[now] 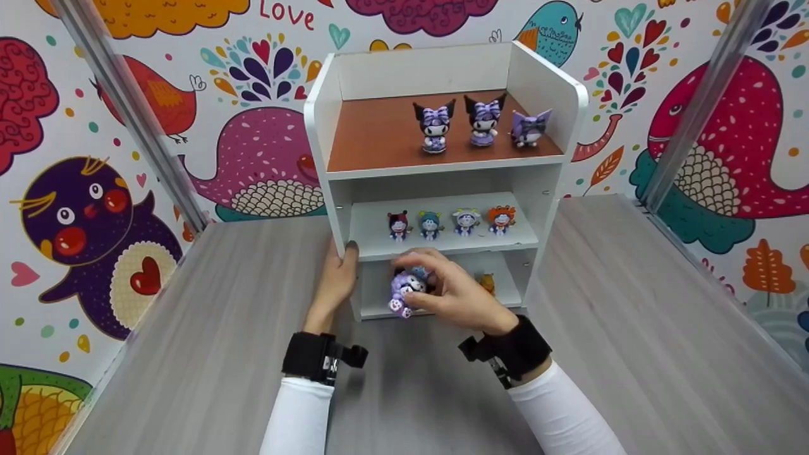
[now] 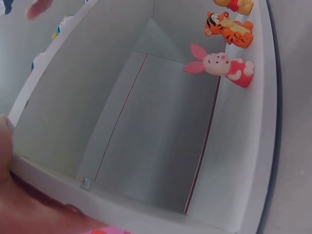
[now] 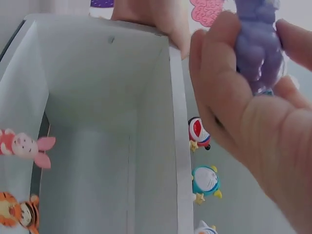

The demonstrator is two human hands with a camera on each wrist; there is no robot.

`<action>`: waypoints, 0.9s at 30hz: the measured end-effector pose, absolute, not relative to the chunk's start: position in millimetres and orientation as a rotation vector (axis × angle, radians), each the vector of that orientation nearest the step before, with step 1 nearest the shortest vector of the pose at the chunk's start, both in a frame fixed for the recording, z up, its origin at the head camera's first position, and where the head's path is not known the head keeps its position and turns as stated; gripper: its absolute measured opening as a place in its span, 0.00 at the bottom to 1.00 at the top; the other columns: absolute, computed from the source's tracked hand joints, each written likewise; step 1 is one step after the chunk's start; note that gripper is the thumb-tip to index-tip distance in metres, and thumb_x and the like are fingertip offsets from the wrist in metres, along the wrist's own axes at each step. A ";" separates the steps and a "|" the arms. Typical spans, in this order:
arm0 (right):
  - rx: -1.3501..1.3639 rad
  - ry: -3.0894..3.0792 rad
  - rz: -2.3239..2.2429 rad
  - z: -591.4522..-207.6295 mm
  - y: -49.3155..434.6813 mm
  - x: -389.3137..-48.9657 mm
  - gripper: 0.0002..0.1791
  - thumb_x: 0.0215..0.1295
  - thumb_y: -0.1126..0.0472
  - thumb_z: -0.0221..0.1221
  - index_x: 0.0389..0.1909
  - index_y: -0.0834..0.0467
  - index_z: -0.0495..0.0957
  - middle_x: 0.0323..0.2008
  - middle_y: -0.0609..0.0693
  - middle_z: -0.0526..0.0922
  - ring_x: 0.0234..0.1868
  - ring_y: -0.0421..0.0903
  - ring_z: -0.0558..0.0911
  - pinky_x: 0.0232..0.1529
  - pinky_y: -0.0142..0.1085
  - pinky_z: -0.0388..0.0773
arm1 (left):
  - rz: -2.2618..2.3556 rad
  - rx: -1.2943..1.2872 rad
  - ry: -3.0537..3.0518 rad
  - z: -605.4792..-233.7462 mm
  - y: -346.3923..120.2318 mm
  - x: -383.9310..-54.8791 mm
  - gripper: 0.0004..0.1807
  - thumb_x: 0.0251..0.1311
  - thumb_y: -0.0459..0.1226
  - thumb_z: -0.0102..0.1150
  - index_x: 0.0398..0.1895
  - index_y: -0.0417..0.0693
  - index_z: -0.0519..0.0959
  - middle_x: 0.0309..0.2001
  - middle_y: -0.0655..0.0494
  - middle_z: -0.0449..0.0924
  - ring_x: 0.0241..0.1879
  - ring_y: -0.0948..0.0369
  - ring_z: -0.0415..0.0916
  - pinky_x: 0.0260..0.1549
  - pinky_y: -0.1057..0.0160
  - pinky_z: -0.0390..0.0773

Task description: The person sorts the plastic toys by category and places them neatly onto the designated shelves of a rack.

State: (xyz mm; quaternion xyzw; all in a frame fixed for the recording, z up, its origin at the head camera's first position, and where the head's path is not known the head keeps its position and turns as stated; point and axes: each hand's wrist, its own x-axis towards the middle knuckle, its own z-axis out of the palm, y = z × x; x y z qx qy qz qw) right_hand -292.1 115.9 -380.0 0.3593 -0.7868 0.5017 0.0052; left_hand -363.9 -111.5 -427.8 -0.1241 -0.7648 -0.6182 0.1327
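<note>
My right hand [image 1: 458, 291] holds a small purple figurine [image 1: 400, 294] with white-and-pink paws between thumb and fingers. It is held in front of the lower part of a white shelf unit [image 1: 442, 167]. In the right wrist view the figurine's purple back [image 3: 257, 51] shows between the fingers. Grasping the unit's left side panel, my left hand [image 1: 335, 281] has its thumb at the front edge and its fingers hidden outside. Inside the bottom compartment stand a pink piglet figurine [image 2: 219, 66], an orange tiger figurine [image 2: 231, 30] and a partly cut-off yellow bear figurine [image 2: 239, 5].
On the brown top board stand three purple figurines, one a black-eared figurine [image 1: 435, 129]. Several small figurines line the middle board, among them an orange-hooded figurine [image 1: 502, 220]. The unit stands on a grey wood-grain table [image 1: 632, 316] before a cartoon-printed wall [image 1: 253, 164].
</note>
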 end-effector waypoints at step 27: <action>0.948 -2.483 1.591 -378.2 110.7 -289.0 0.33 0.49 0.64 0.76 0.56 0.58 0.72 0.47 0.57 0.80 0.42 0.46 0.82 0.42 0.35 0.83 | -1.825 -0.373 -2.207 -429.0 -110.5 -364.9 0.33 0.75 0.35 0.36 0.79 0.37 0.45 0.78 0.32 0.47 0.78 0.41 0.44 0.77 0.39 0.46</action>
